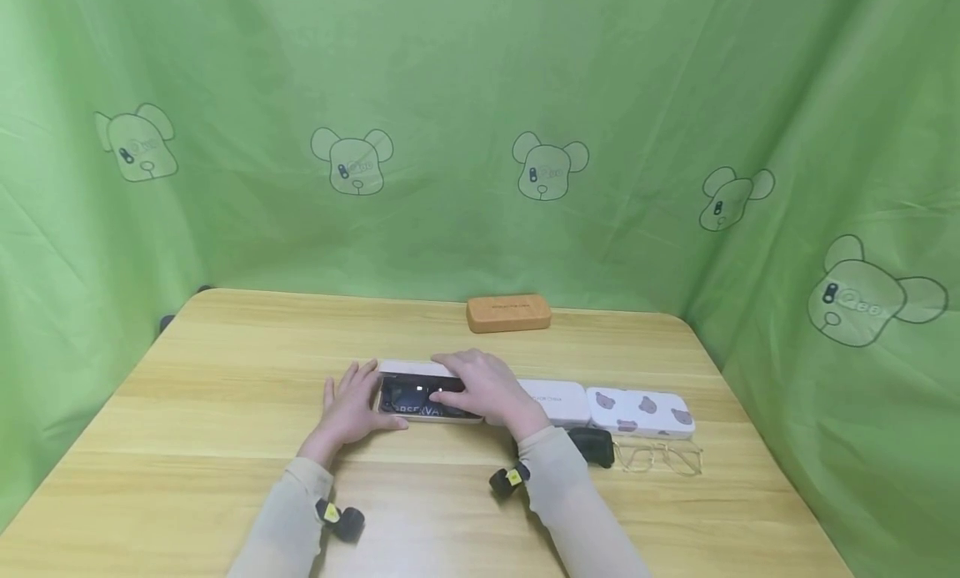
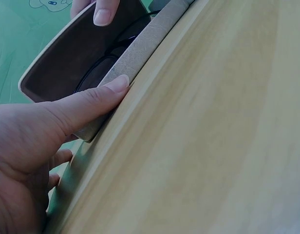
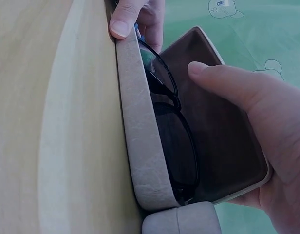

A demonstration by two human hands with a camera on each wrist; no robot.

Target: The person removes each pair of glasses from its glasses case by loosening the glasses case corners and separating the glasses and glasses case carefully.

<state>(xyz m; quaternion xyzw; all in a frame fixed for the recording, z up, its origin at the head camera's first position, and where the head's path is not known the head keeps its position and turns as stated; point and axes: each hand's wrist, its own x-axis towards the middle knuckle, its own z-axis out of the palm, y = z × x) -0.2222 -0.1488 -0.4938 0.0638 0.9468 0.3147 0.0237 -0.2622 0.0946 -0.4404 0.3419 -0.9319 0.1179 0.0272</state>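
From where I stand, the head view puts an open case (image 1: 442, 420) at the middle of it all, flat on the bench (image 1: 225, 378), dark-lensed glasses (image 1: 408, 397) lying inside and some white lettering showing there. The left hand (image 1: 352, 407) spans its left end with fingers spread, more bracing than gripping, probably so the case can't slide. The right hand (image 1: 491, 386) holds the raised lid (image 1: 405, 367) near its right end. Right of the open case sit a white case (image 1: 558, 401) and, farther along, a bear-print case (image 1: 645, 411), both closed, so I can't tell what they hold. An orange case (image 1: 510, 314), closed too, sits behind it and to the right. Nearer me and to its right are a black object (image 1: 592, 446), partly hidden by the right arm, and gold-rimmed glasses (image 1: 660, 457), outside any case.

The left wrist view shows the left thumb laid along the open case's front wall, likely keeping it down, and a black frame curving up behind that wall.

In the right wrist view the right hand pinches the lid, thumb on the brown inner face and the rest behind, seemingly to stop it swinging. The glasses rest within, rims standing above the front wall.
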